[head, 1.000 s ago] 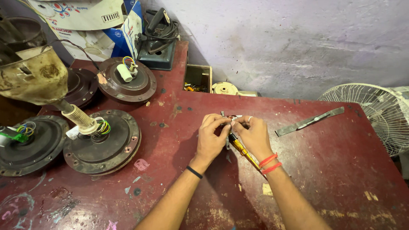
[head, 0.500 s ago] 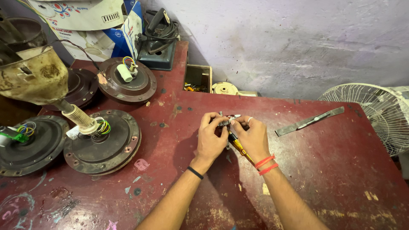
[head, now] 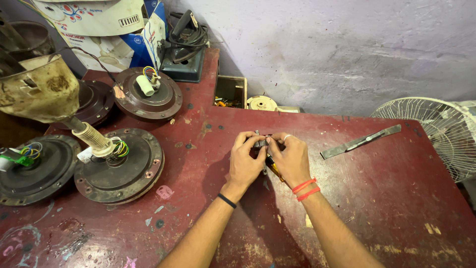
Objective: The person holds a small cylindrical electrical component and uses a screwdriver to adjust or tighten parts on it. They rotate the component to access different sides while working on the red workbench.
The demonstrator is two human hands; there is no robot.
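My left hand (head: 245, 161) and my right hand (head: 290, 159) meet over the middle of the red workbench (head: 377, 198). Together their fingertips pinch a small metal part (head: 262, 143). A screwdriver with a yellow and black handle (head: 272, 171) runs under my right palm, mostly hidden. The left wrist carries a black band, the right wrist red threads. What exactly the small part is cannot be made out.
Three ceiling fan motors (head: 119, 166) with coloured wires lie at the left, one under a beige canopy (head: 42, 89). A flat metal strip (head: 359, 141) lies to the right. A white fan guard (head: 436, 131) stands at the right edge. Boxes and a cabled device (head: 186, 49) sit at the back.
Both hands stay at the same spot; the fingers have shifted slightly around the small part. Nothing else moved.
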